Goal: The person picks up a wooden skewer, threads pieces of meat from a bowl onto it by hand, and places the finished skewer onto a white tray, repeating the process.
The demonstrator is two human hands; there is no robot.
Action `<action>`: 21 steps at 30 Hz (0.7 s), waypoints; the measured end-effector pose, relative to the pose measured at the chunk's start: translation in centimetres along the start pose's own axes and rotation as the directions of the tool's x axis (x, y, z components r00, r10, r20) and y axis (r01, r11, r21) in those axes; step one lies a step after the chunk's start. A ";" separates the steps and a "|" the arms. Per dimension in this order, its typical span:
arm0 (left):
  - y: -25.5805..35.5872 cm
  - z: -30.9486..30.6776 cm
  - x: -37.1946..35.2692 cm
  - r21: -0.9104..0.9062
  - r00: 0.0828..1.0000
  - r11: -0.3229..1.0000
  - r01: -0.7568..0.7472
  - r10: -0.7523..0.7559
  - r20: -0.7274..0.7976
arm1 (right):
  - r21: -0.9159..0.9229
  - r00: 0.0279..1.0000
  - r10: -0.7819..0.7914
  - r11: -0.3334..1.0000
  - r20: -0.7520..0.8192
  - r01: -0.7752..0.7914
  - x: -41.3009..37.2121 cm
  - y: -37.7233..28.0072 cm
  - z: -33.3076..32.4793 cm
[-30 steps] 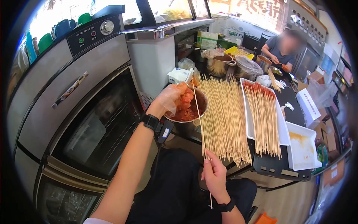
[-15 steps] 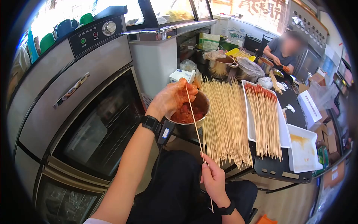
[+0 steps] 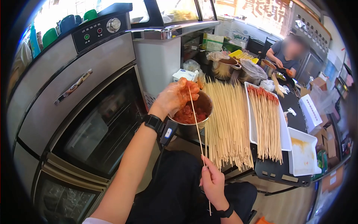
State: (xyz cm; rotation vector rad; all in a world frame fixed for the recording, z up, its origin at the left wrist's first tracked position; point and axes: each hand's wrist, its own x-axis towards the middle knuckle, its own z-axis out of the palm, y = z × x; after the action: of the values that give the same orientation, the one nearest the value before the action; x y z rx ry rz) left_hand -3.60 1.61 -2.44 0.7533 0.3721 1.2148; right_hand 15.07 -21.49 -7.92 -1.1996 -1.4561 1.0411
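Note:
My left hand (image 3: pixel 178 96), in a clear plastic glove smeared with red sauce, is closed around a small piece of red marinated meat at the upper tip of a long bamboo skewer (image 3: pixel 197 123). Its fingers hide most of the meat. Lower down, my right hand (image 3: pixel 213 182) pinches the same skewer, whose bottom end sticks out below the palm. Just beneath the left hand stands a metal pot (image 3: pixel 211 108) with red marinated meat (image 3: pixel 187 115) in it. A thick heap of bare bamboo skewers (image 3: pixel 228 127) lies right beside the pot.
A white tray (image 3: pixel 284 136) holds skewers with red meat on their far ends. Another white tray (image 3: pixel 298 158) has yellowish liquid in it. Across the black table, a person (image 3: pixel 285 52) handles a skewer near pots. A steel cabinet (image 3: pixel 93 123) stands at left.
The view has shifted slightly. Both my hands keep their hold on the skewer, with little visible movement.

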 end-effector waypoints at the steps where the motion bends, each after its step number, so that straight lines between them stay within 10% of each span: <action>1: 0.0 0.1 -0.1 0.039 1.000 0.999 -0.008 0.008 -0.012 | 0.006 1.000 -0.007 1.000 -0.004 0.007 0.0 0.1 0.0; 21: -0.3 -0.4 0.6 0.076 1.000 0.997 0.021 -0.020 -0.018 | -0.051 1.000 0.004 0.999 -0.017 -0.005 -0.3 -1.1 0.3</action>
State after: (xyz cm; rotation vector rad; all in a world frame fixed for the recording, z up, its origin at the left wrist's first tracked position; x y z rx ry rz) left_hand -3.41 2.26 -2.81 0.8030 0.4408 1.1937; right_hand 14.61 -21.95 -6.98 -1.2453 -1.4749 0.9998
